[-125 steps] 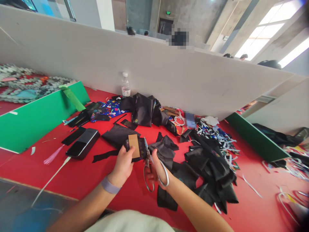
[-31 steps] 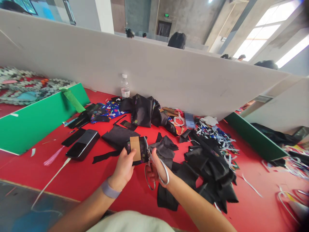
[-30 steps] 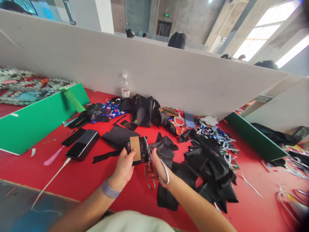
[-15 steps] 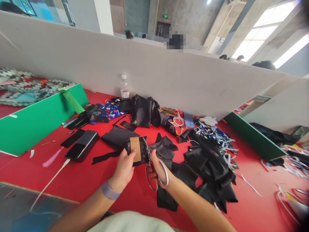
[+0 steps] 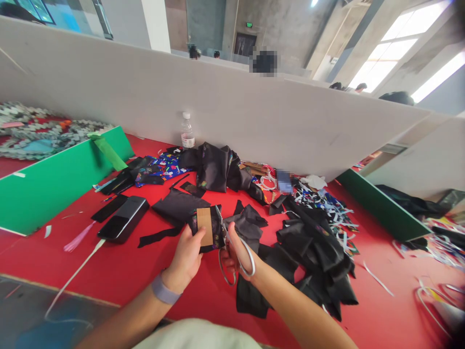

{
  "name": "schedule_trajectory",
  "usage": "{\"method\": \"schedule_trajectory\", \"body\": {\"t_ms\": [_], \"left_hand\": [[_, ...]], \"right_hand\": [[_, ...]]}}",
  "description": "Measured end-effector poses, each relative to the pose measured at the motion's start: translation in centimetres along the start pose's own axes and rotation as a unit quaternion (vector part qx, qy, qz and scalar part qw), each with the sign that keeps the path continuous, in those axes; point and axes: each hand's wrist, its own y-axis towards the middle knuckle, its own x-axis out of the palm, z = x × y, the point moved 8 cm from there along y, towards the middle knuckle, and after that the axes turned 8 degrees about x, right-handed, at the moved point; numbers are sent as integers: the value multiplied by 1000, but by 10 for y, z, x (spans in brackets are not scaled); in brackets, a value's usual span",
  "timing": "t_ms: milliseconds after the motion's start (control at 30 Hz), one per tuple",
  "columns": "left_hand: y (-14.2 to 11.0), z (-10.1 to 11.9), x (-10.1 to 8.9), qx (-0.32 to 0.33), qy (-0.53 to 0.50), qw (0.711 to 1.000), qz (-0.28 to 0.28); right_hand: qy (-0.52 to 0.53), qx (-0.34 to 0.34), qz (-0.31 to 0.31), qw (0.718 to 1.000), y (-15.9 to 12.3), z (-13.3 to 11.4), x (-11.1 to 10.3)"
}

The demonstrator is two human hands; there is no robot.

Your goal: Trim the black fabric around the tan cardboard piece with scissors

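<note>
My left hand (image 5: pixel 189 252) is closed on a tan cardboard piece (image 5: pixel 204 224) laid over black patterned fabric (image 5: pixel 218 236), with the thumb pressing on the cardboard. In my right hand (image 5: pixel 236 254) is a pair of scissors (image 5: pixel 250 261), fingers through the silver loop handles. Their blades run along the right edge of the fabric, beside the cardboard; part of them is hidden by the cloth. Behind the hands lies a flat dark cloth piece (image 5: pixel 174 206). Black fabric pieces (image 5: pixel 312 242) are heaped to the right of my right hand.
A phone (image 5: pixel 125 218) with a white cable rests left on the red table (image 5: pixel 152 271). A plastic bottle (image 5: pixel 187 132) stands against the white partition (image 5: pixel 119 92). Green dividers (image 5: pixel 65 184) flank the workspace. Colourful scraps (image 5: pixel 327 206) lie right; a dark fabric bundle (image 5: pixel 214 167) sits behind.
The scissor handles have drawn slightly closer together at my right hand. The cardboard and fabric in my left hand have shifted very slightly; the surroundings look the same.
</note>
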Motion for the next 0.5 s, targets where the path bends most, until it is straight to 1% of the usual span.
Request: {"method": "schedule_trajectory", "body": {"t_ms": [167,300,500], "left_hand": [[-2,0,0,-8,9,1000,12],[-2,1,1,-4,6,1000,9],[-3,3,3,-2,-3,1000,5]], "right_hand": [[6,4,3,1000,-1,0,0],[1,8,13,1000,1,2,-1],[-3,-21,19,1000,3,0,-4]]}}
